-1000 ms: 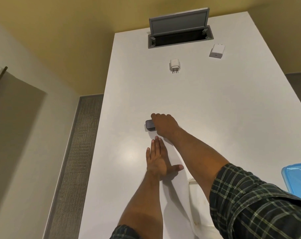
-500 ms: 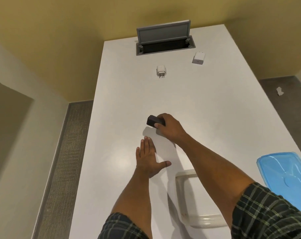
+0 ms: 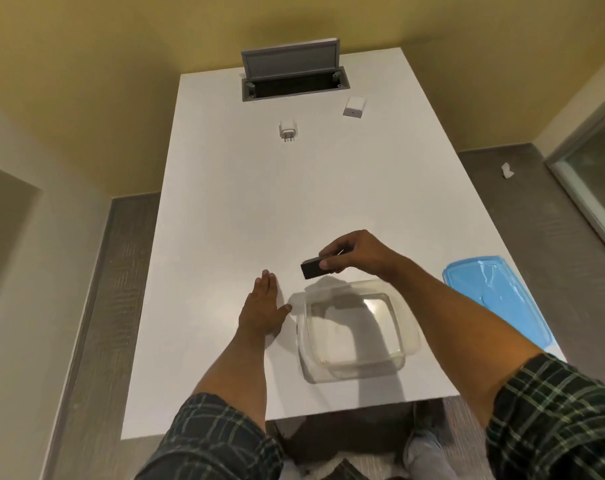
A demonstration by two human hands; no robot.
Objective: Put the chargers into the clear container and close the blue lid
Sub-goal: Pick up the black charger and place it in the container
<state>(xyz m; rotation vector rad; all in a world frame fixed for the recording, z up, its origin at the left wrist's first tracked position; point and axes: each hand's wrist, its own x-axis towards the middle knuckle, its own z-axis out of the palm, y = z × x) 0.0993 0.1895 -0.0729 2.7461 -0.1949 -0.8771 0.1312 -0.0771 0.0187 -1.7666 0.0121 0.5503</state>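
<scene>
The right hand [image 3: 358,252] pinched the black charger [image 3: 314,267] just above the far rim of the clear container [image 3: 354,329]; it should lower it inside before releasing. The left hand [image 3: 262,308] lay flat and open on the table [image 3: 294,202].

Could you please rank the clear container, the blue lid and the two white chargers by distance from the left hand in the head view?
From the left hand:
1. Clear container, just right.
2. Blue lid, far right.
3. White charger with prongs, far ahead.
4. Square white charger, beside the table's hatch.

Black charger [image 3: 314,268] partly behind fingers [image 3: 330,263]
</scene>
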